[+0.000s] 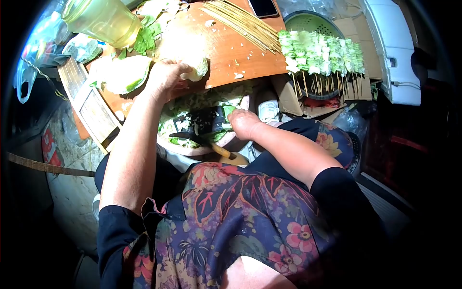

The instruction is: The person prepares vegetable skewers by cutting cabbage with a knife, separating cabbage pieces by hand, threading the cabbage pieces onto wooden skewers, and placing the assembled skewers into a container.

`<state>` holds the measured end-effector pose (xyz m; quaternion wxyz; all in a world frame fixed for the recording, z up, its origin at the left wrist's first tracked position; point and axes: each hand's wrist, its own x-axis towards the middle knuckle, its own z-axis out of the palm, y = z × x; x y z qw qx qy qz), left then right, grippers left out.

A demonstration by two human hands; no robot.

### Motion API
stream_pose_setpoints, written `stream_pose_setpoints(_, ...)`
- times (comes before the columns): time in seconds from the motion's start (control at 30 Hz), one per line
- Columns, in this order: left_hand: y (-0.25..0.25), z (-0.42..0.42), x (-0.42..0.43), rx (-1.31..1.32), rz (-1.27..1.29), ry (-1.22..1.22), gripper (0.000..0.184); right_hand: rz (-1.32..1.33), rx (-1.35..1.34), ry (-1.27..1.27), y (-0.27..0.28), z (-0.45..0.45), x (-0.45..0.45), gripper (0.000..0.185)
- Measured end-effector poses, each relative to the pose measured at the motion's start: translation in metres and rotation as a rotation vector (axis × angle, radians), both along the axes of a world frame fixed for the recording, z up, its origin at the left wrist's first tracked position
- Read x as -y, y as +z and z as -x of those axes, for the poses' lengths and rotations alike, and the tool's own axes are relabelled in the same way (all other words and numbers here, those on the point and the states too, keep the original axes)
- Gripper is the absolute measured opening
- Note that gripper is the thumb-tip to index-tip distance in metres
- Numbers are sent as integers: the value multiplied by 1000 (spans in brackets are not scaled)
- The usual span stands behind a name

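At the table's front edge, my left hand (166, 79) has its fingers closed on a pale leafy vegetable piece (198, 70), which is washed out by glare. My right hand (244, 124) is over the right side of the basin (246, 105), its fingers closed on a green leaf (228, 111). Leaf scraps (197, 103) and something dark fill the basin. A tool with a dark curved end and a yellowish handle (221, 151) lies across its near rim. Left of my left hand, a large pale green vegetable (127, 74) rests on the table.
Bare sticks (243, 24) and a phone (263, 7) lie on the orange table (226, 60). Skewered leaf pieces (322, 53) rest on a green colander (308, 21) at right. A clear yellowish container (103, 21) stands upper left; a white foam box (392, 53) is far right.
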<state>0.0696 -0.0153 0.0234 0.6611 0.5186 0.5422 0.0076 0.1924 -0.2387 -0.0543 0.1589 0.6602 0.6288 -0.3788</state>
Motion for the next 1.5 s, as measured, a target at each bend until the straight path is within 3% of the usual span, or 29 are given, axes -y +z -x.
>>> stream_pose_setpoints(0.1,-4,2,-2,23,41,107,24,62,11,-59,36,4,-20,37)
stream_pose_setpoints(0.37,-15,11,-21,-7,-173,145,38,5,-116,-66,137,-36,-29,39)
stream_pose_setpoints(0.57,-16,11,-22,-1,-177,139,38,-144,-229,-414,207,-75,-22,39)
stream_pose_setpoints(0.63,-22,11,-23,-1,-195,164,37,-343,-296,-468,203,-73,-20,43)
stream_pose_setpoints(0.77,-24,8,-20,-10,-249,234,32,-342,-404,-673,184,-47,-39,47)
stream_pose_setpoints(0.87,-21,9,-20,1,-208,192,29,-404,-488,-647,151,-29,-50,43)
stream_pose_setpoints(0.97,-23,8,-19,45,-203,196,25,-424,-377,-586,139,-13,-51,42)
stream_pose_setpoints(1.07,-35,6,-19,167,-180,239,22,-402,-367,-563,138,-8,-51,41)
stream_pose_setpoints(1.5,-13,-4,-11,191,-167,266,26,-347,-331,-550,136,-12,-50,40)
